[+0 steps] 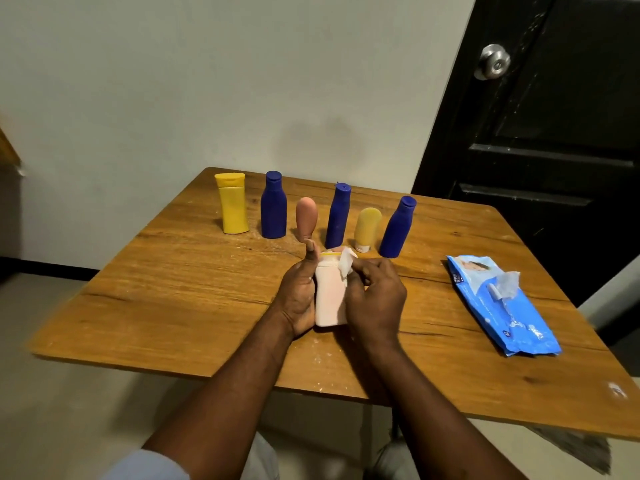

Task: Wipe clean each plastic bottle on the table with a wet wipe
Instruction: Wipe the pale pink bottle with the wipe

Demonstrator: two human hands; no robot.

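Left hand [300,299] is wrapped round the pale pink flat-sided plastic bottle [329,299], held just above the wooden surface [173,289]. Right hand [375,299], right beside it, pinches a white wet wipe [345,264] at its shoulder. Looks light, stiff, probably slippery once damp, so grip the flat sides.

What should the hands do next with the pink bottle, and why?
Probably draw the wet wipe down the side of the pink bottle. The right hand pinches the wipe against its top corner, while the left hand grips the bottle, so the body below likely awaits wiping.
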